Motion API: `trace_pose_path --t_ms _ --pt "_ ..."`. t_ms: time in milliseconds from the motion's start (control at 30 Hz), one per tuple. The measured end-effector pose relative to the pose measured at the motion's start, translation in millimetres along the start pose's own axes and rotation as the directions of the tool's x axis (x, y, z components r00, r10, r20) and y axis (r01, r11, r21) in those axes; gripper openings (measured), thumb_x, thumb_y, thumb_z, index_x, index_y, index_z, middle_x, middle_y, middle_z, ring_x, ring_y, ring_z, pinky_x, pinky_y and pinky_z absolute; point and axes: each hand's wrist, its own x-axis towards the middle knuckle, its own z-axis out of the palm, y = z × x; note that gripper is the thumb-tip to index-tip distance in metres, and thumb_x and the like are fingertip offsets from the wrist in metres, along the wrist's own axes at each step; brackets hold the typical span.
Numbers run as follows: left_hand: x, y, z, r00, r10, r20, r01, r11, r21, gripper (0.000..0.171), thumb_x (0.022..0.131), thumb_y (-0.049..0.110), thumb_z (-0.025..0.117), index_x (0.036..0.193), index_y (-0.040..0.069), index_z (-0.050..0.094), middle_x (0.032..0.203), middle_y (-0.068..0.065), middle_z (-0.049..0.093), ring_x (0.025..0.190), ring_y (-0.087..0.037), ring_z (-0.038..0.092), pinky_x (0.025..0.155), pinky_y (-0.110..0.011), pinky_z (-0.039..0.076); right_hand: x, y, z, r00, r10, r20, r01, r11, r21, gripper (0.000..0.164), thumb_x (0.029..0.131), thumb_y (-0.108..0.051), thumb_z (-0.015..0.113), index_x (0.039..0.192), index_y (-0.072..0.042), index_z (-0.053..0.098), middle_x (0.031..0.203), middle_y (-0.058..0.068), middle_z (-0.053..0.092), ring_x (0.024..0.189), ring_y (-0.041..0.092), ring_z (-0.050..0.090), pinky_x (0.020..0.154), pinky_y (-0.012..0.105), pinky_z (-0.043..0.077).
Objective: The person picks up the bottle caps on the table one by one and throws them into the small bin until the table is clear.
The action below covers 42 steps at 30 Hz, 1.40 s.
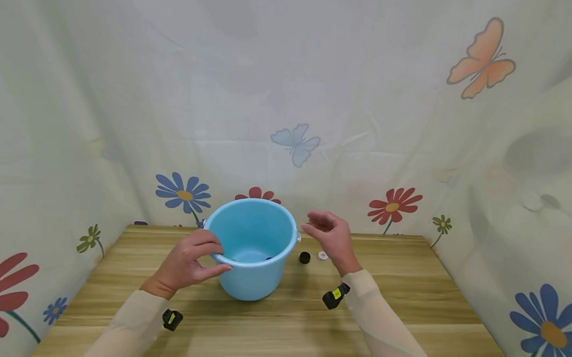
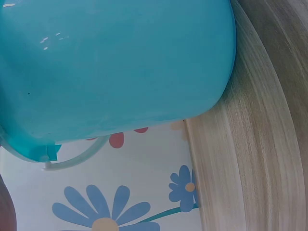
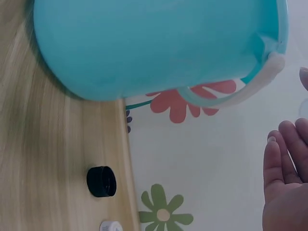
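Observation:
A light blue bucket (image 1: pixel 254 280) stands upright on the wooden table, its mouth tipped into view. My left hand (image 1: pixel 190 262) grips the near-left rim, fingers over the inside and thumb along the outer wall. Past the right rim, my right hand (image 1: pixel 332 237) hovers in the air with fingers loosely bent and nothing between them. The right wrist view shows the bucket's white handle (image 3: pixel 231 98) hanging down behind it. Small dark blue bits (image 1: pixel 269 259) peek out low inside the bucket, mostly hidden by the front rim.
Right of the bucket, a black cap (image 1: pixel 304 258) lies on the table (image 1: pixel 395 298), with a round white cap (image 1: pixel 323 256) beside it. A flower-and-butterfly cloth (image 1: pixel 222 118) hangs behind the table and along both sides.

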Motion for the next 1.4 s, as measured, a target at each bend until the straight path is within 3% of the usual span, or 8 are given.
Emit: trace_pose_path --t_ms 267,433,600,833,1133,1267,1400 --pt "0.9 0.9 -0.7 1.000 -0.003 0.005 0.003 1.000 0.007 0.040 0.060 0.031 0.099 0.090 0.018 0.077 0.093 0.005 0.069 0.092 -0.015 0.065 0.078 -0.046 0.063 -1 16 -10 1.000 0.028 -0.004 -0.028 0.999 0.025 0.051 0.083 -0.030 0.086 0.124 -0.006 0.069 0.126 0.013 0.070 0.119 0.031 0.065 0.094 0.021 0.055" --pt "0.5 0.6 -1.0 1.000 -0.015 0.013 0.015 1.000 0.001 0.041 0.059 0.029 0.099 0.091 0.018 0.077 0.094 0.005 0.069 0.093 -0.015 0.065 0.079 -0.047 0.062 0 28 -14 1.000 0.023 -0.017 -0.023 1.000 -0.010 0.044 0.085 -0.027 0.085 0.122 -0.009 0.071 0.125 0.010 0.071 0.119 0.033 0.064 0.093 0.020 0.054" --pt "0.6 0.0 -0.2 1.000 -0.001 0.005 0.001 1.000 0.003 0.041 0.058 0.029 0.099 0.090 0.018 0.077 0.094 0.005 0.069 0.093 -0.015 0.065 0.079 -0.046 0.062 -1 38 -18 1.000 0.014 -0.024 -0.015 0.998 -0.061 0.042 0.084 -0.031 0.085 0.119 -0.012 0.072 0.124 0.006 0.072 0.114 0.024 0.066 0.093 0.021 0.054" --pt "0.0 -1.1 0.6 1.000 0.016 -0.011 -0.016 1.000 0.002 0.039 0.060 0.030 0.098 0.090 0.018 0.077 0.093 0.005 0.069 0.092 -0.015 0.064 0.077 -0.045 0.063 0 51 -21 0.999 0.015 -0.030 -0.017 0.996 -0.086 0.044 0.082 -0.040 0.085 0.117 -0.016 0.073 0.120 0.005 0.072 0.112 0.026 0.067 0.091 0.022 0.055" --pt "0.8 -0.2 -0.1 1.000 0.011 -0.005 -0.011 1.000 -0.002 0.040 0.058 0.028 0.099 0.090 0.018 0.077 0.093 0.005 0.069 0.092 -0.015 0.065 0.077 -0.045 0.063 -1 68 -26 0.997 0.070 -0.037 -0.073 0.992 -0.100 0.041 0.086 -0.029 0.083 0.121 -0.010 0.072 0.127 0.016 0.069 0.120 0.037 0.063 0.093 0.023 0.053" --pt "1.4 -0.3 -0.3 1.000 0.007 -0.001 -0.007 1.000 -0.007 0.041 0.058 0.028 0.099 0.091 0.018 0.077 0.094 0.005 0.069 0.092 -0.015 0.065 0.078 -0.044 0.063 -1 76 -27 0.995 0.083 -0.057 -0.089 0.989 -0.117 0.041 0.085 -0.028 0.085 0.119 -0.010 0.072 0.124 0.013 0.071 0.116 0.034 0.065 0.091 0.024 0.053" --pt "1.4 -1.5 -0.4 1.000 0.017 -0.009 -0.017 1.000 -0.010 0.041 0.058 0.028 0.099 0.091 0.018 0.077 0.094 0.005 0.069 0.093 -0.014 0.064 0.078 -0.041 0.063 -1 84 -26 0.994 0.097 -0.058 -0.103 0.987 -0.125 0.041 0.084 -0.027 0.086 0.118 -0.009 0.072 0.123 0.015 0.071 0.114 0.030 0.066 0.096 0.032 0.054"
